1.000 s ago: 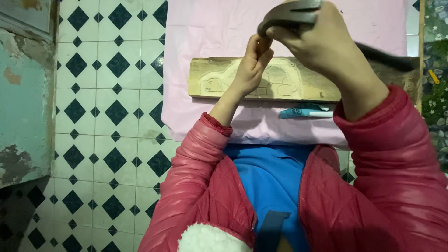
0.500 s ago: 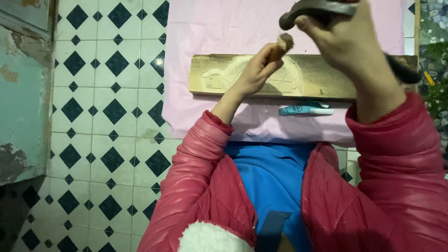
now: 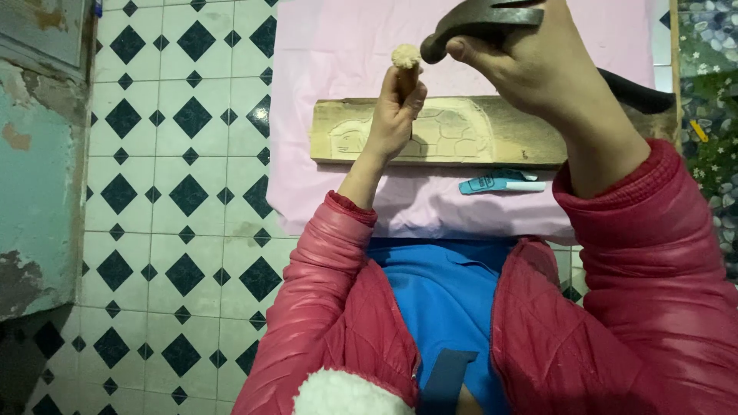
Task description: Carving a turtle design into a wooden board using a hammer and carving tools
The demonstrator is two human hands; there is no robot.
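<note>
My left hand (image 3: 393, 115) grips a chisel upright; its frayed wooden top (image 3: 405, 55) sticks out above my fingers, and the blade is hidden behind the hand. The chisel stands over a long wooden plank (image 3: 461, 131) with carved outlines, lying on a pink cloth (image 3: 338, 61). My right hand (image 3: 530, 61) is raised close to the camera, closed around a dark metal hammer (image 3: 477, 27). The hammer's head hangs just right of the chisel's top. Both sleeves are red and padded.
A blue and white marker-like tool (image 3: 500, 184) lies on the cloth just below the plank. A floor of white tiles with dark diamonds (image 3: 177, 154) spreads to the left. A worn teal wall (image 3: 38, 169) runs along the far left. Patterned material shows at the right edge (image 3: 711, 115).
The hammer has lifted off the chisel's top, which was covered a second ago and now shows. My left hand keeps the chisel in place on the plank.
</note>
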